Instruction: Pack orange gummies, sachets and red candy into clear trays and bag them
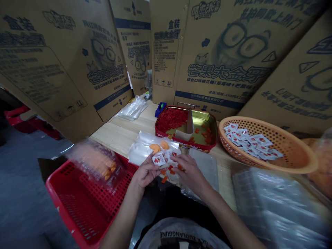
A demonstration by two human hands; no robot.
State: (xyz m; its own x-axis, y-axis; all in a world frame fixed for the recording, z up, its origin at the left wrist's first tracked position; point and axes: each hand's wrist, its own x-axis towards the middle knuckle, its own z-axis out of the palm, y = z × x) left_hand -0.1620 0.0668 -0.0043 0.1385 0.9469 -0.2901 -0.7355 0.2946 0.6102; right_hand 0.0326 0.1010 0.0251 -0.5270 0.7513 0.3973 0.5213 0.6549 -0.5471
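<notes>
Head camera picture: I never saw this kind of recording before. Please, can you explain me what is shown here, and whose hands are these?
This picture comes from one camera worn on a person's head, looking forward and down, so the two bare hands are the wearer's own, and no machine is involved. The left hand holds a small white-and-red sachet, and the right hand is close beside it, above loose orange pieces. On the wooden table lie a clear plastic bag, a red-rimmed tray of red and orange pieces, and an orange woven basket of more sachets. A red plastic crate stands at the left; large printed cartons lean behind.
</notes>
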